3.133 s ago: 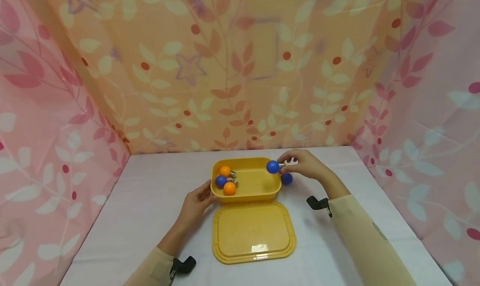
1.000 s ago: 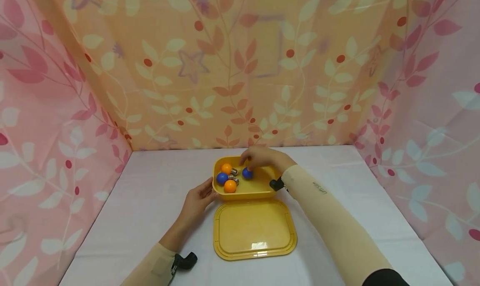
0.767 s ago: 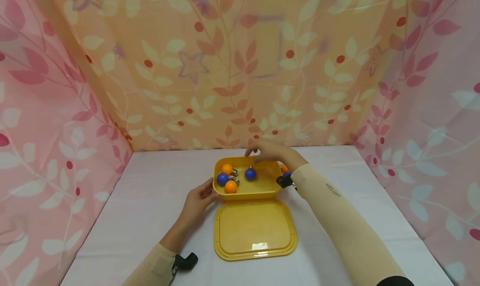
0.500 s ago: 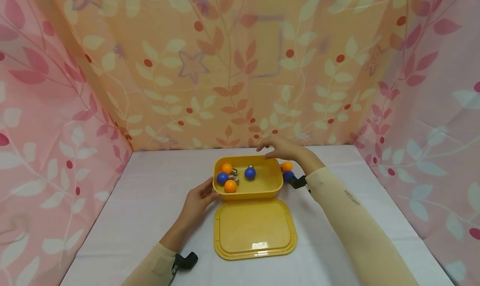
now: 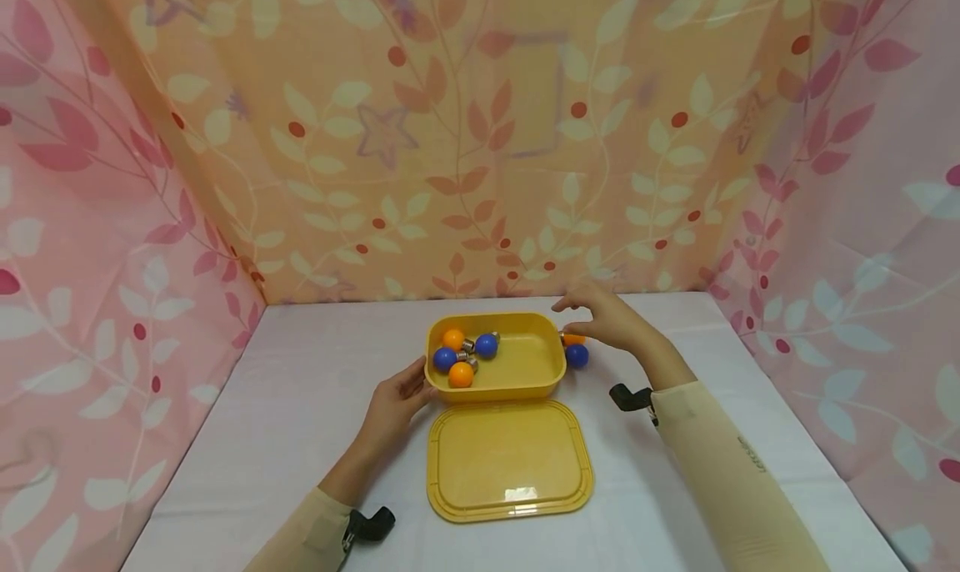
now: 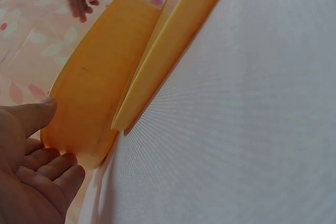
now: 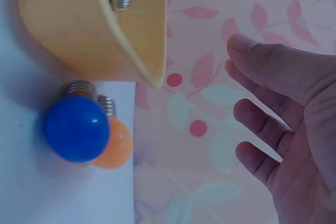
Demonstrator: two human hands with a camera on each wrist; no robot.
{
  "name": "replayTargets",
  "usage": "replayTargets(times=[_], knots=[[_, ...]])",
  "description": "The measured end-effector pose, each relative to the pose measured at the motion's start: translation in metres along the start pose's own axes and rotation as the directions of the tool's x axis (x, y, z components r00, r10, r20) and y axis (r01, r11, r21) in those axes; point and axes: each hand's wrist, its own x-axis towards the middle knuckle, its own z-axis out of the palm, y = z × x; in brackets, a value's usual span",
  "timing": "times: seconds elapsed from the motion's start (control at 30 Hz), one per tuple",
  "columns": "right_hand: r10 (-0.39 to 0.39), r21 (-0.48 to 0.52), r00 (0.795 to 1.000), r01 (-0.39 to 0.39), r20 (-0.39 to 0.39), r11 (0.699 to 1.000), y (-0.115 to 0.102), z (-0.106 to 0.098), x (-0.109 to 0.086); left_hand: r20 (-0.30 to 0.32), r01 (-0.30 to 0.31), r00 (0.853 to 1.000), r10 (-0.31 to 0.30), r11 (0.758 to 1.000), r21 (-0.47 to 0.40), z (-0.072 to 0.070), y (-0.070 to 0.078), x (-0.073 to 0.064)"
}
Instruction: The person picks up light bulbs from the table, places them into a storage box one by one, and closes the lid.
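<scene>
A yellow plastic box (image 5: 525, 393) holds several small light bulbs, blue and orange, grouped in its left half. The latest blue bulb (image 5: 486, 345) lies near the middle-left, its metal base pointing back. My left hand (image 5: 392, 405) grips the box's left end, thumb near the rim and fingers curled along the outer wall. Beyond the right end, an orange bulb (image 5: 574, 338) and a blue bulb (image 7: 77, 128) rest on the table. My right hand (image 5: 611, 322) hovers by these two with fingers spread and nothing in them, partly covering the orange one.
The box's yellow lid (image 5: 510, 464) lies flat on the white tablecloth (image 5: 300, 388), directly in front of the box. Patterned curtains (image 5: 480, 138) stand behind the table and along both sides.
My right hand carried the blue bulb into the box, let it go and moved back right. The bulb rolled left toward the others. My left hand has stayed at the box.
</scene>
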Motion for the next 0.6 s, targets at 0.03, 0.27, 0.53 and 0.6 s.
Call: replayTargets(times=[0.03, 0.27, 0.53, 0.6], knots=[[0.01, 0.012, 1.0, -0.01, -0.015, 1.0, 0.002, 0.001, -0.005, 0.001, 0.002, 1.0, -0.002, 1.0, -0.003, 0.0, 0.0, 0.0], [0.111, 0.08, 0.991, -0.105, -0.069, 0.991, 0.021, 0.015, -0.041, 0.001, -0.014, 1.0, 0.014, 1.0, -0.006, 0.0, -0.002, 0.001], [0.195, 0.125, 0.977, -0.183, -0.088, 0.975, 0.046, 0.033, -0.062, -0.008, -0.03, 1.0, 0.03, 1.0, 0.009, 0.0, -0.003, 0.002], [0.217, 0.162, 0.972, -0.201, -0.086, 0.966, 0.049, 0.037, -0.064, -0.01, -0.035, 0.999, 0.035, 0.999, 0.018, 0.0, -0.004, 0.002]])
